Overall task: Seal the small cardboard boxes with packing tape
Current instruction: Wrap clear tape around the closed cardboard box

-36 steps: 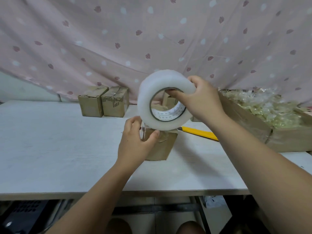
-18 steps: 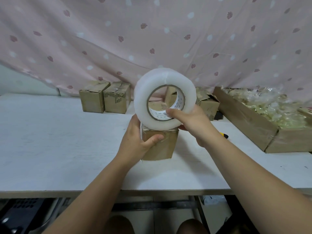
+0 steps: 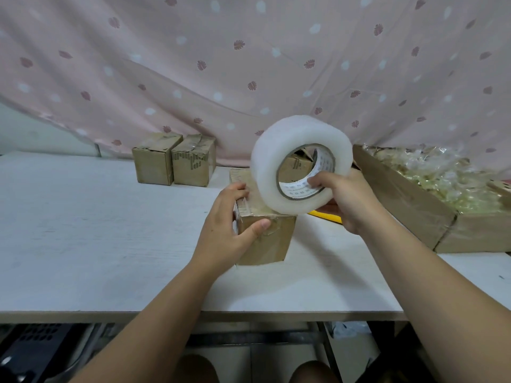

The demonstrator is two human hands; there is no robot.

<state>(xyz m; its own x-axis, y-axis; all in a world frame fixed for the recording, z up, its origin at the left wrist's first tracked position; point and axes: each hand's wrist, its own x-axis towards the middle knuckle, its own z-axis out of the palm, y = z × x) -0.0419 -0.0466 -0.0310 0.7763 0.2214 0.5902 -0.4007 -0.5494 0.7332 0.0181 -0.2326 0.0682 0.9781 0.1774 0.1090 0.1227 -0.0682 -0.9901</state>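
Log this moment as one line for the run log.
phase: taping | left hand: grips small box on table, thumb on front face | right hand: holds tape roll at box top

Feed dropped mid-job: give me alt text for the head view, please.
A person's left hand grips a small cardboard box on a white table while the right hand, fingers through the core, holds a clear tape roll at the box's top. Two more boxes stand back left; an open carton of plastic-wrapped items lies right.
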